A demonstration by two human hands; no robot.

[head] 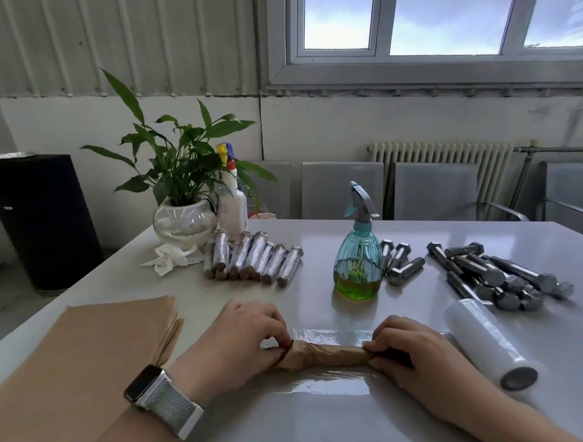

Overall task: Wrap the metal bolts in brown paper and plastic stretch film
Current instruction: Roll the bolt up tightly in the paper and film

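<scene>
The brown-paper-wrapped bolt [325, 353] lies crosswise on a clear sheet of plastic stretch film [325, 384] spread on the grey counter [328, 428], long axis running left to right between both hands. The left hand [245, 334] pinches its twisted left end and the right hand [411, 346] pinches its right end, equally near, so I judge it rolls next across the film.

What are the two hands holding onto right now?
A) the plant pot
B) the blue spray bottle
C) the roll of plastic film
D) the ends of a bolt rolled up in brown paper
D: the left hand and right hand each pinch one twisted end of the paper-wrapped bolt, which lies on a sheet of stretch film on the table.
</scene>
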